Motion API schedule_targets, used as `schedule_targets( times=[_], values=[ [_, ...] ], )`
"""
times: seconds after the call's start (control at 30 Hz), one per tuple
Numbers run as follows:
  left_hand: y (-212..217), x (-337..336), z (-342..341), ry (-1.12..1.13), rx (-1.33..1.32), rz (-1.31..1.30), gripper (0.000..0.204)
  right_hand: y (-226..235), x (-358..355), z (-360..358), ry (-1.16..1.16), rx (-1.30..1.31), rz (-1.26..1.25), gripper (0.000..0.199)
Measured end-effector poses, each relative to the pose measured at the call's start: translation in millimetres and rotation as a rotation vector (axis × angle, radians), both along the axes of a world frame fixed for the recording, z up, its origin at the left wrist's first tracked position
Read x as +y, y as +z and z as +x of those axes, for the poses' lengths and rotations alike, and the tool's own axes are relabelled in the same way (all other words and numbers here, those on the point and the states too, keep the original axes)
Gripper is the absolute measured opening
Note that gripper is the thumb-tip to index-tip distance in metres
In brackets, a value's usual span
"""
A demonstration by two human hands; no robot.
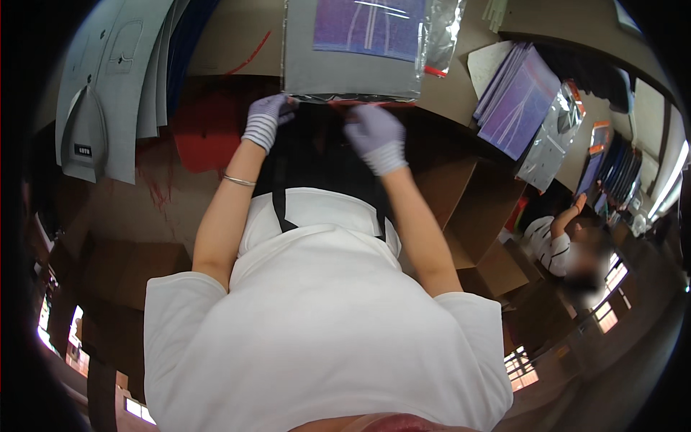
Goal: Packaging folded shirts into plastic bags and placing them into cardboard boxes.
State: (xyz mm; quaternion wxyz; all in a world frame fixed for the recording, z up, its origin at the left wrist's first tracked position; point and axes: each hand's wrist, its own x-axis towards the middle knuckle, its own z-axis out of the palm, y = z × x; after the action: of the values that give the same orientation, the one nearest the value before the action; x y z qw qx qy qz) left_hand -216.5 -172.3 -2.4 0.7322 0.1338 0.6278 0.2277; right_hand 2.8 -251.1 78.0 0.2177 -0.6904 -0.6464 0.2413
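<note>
A flat clear plastic bag (345, 75) with a folded grey garment and a purple printed sheet (371, 29) in it lies at the near edge of the table. Both my hands wear pale purple gloves with striped cuffs. At the bag's near left corner, my left hand (268, 119) is closed, its fingertips pinching the bag's edge. My right hand (376, 135) is closed just below the near edge, right of the middle. A thin red strip (399, 105) runs along that edge beside it. What the right fingers hold is hidden.
Grey garments (119, 72) hang over the table edge at left, near a red container (205, 133). Purple sheets (515, 108) and another bagged grey garment (551, 137) lie at right. Cardboard boxes (468, 209) stand below; another person (558, 241) works farther right.
</note>
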Motion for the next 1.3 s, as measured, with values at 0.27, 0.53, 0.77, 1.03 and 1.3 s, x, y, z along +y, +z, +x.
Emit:
schedule_targets(
  times=[0.27,0.53,0.77,1.03,1.3],
  values=[
    [-4.6,19.5,-16.5,-0.051,-0.111,-0.156,0.028,23.5,-290.5,273.5,-1.093,-0.670,-0.320,0.022],
    [-8.2,21.5,-20.0,0.170,-0.788,-0.020,0.054,-48.0,-76.4,7.4,-0.117,0.468,-0.431,0.023],
    [14.9,69.6,-9.7,0.314,-0.659,0.158,0.072,-49.8,55.6,32.6,-0.622,1.036,-0.632,0.022],
    [-12.9,74.5,-12.8,0.239,-0.607,0.285,0.044,-50.1,-77.9,164.0,-0.970,0.808,-0.564,0.015],
    [12.2,64.8,40.0,-0.697,0.117,1.170,0.023,-113.3,-255.2,51.5,0.102,-0.050,-1.537,0.048]
  ],
)
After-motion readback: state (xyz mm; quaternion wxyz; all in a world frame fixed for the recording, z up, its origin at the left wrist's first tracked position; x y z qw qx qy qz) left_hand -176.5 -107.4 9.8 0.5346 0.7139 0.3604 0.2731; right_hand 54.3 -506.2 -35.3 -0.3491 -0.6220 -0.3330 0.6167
